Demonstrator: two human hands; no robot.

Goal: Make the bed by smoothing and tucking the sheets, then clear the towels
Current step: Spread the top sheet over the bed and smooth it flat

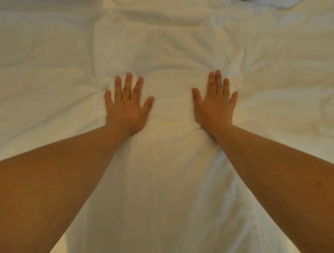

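Observation:
A white sheet (pixel 168 180) covers the whole bed and fills the view. It lies fairly smooth between my forearms and is creased and rumpled beyond my fingertips and out to both sides. My left hand (pixel 127 106) rests palm down on the sheet left of centre, fingers spread. My right hand (pixel 216 103) lies palm down to the right of it, fingers straight and closer together. Both hands press flat on the fabric and hold nothing. No towels are in view.
A puffier fold of white bedding (pixel 162 14) runs across the top of the view. A small dark gap (pixel 247 1) shows at the top right edge, past the bedding.

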